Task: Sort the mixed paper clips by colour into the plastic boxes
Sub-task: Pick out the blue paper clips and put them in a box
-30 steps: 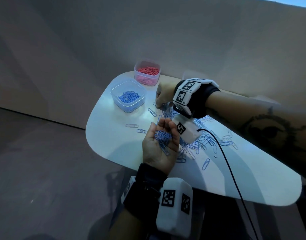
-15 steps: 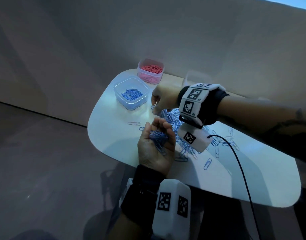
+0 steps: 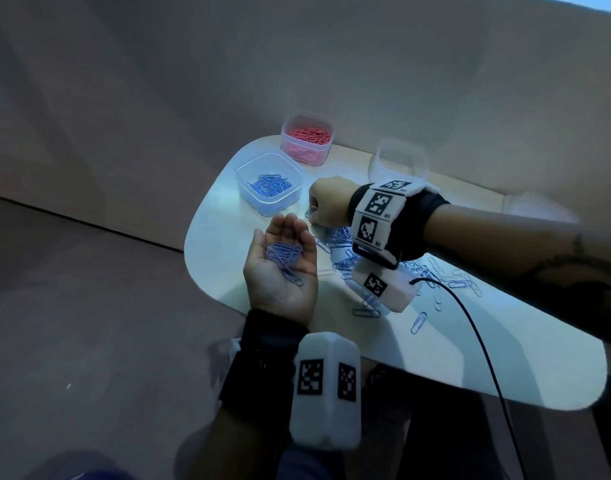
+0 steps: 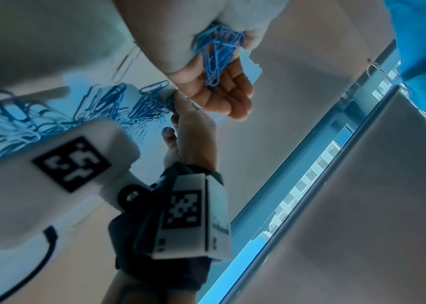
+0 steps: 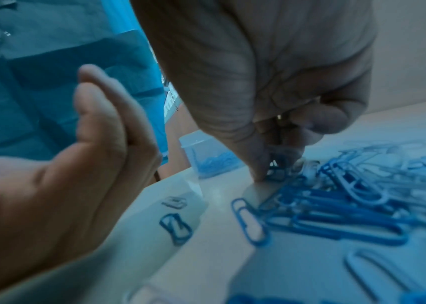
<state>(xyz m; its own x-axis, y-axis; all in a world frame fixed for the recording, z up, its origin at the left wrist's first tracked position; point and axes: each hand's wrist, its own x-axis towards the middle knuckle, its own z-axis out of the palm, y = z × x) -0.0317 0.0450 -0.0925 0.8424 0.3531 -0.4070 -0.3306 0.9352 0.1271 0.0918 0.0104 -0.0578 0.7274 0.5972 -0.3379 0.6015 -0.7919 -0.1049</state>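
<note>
My left hand (image 3: 283,268) is palm up above the table's near-left edge, its fingers nearly straight, and carries a small bunch of blue paper clips (image 3: 285,256) in the palm; the same bunch of blue clips (image 4: 219,47) shows in the left wrist view. Just beyond it my right hand (image 3: 326,204) reaches down to the far end of the mixed clip pile (image 3: 345,237). There the thumb and fingers of the right hand (image 5: 276,166) pinch a blue clip lying on the table. A clear box of blue clips (image 3: 273,207) stands just left of the right hand.
A box of pink clips (image 3: 302,154) stands at the back. An empty clear box (image 3: 397,164) stands to its right. Blue and pale clips spread right across the white table (image 3: 487,368). A black cable (image 3: 477,341) trails from my right wrist camera.
My left hand's fingers have uncurled from round the blue clips, and the palm now lies flatter. The right hand stays at the pile's far end, pinching at clips.
</note>
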